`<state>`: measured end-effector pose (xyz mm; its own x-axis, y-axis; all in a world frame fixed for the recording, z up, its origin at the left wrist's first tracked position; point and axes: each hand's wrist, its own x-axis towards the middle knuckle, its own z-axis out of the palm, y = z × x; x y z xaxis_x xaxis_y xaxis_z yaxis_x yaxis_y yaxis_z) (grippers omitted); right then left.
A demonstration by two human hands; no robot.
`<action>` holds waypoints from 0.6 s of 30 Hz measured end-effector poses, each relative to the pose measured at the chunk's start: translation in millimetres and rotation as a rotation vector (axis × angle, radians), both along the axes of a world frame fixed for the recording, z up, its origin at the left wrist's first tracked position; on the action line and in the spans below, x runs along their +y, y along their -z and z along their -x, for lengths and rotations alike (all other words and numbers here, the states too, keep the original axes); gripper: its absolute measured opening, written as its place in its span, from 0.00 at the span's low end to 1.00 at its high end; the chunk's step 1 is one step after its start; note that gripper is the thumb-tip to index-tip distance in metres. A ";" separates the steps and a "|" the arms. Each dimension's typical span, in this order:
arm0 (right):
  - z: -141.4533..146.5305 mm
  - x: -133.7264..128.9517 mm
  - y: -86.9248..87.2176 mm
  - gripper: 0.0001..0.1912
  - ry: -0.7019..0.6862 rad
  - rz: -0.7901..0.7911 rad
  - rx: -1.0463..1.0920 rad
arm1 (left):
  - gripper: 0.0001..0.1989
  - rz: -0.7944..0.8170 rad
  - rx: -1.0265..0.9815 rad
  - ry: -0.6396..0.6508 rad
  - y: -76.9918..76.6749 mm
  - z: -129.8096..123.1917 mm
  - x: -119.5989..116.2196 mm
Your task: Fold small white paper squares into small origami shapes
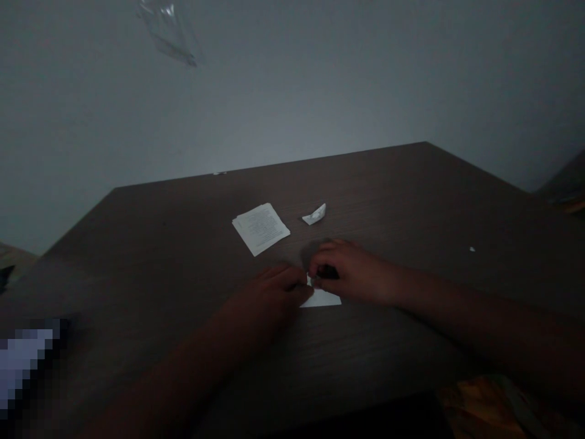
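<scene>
A small folded piece of white paper (322, 299) lies on the table in front of me, its straight edge toward me. My right hand (347, 268) pinches the upper part of it between thumb and fingers. From the other side my left hand (281, 292) presses on its left part, fingers bent and close together; the fingers hide much of the paper's top. Just beyond my hands sits a small folded paper boat (314, 214). A stack of square printed paper sheets (261, 228) is to its left.
The dark wooden table (388, 201) meets a pale wall at the back. A tiny white scrap (472, 249) lies to the right. A clear plastic bag (169, 30) hangs on the wall. A blurred-out, pixelated bright rectangle (22, 360) is at the left edge.
</scene>
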<state>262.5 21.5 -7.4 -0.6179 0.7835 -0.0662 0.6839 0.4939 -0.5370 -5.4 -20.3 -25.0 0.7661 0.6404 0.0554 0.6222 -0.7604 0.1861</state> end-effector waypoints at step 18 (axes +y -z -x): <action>5.1 -1.4 -1.4 0.09 -0.032 -0.130 -0.052 | 0.21 0.074 -0.009 0.040 0.5 8.6 -1.3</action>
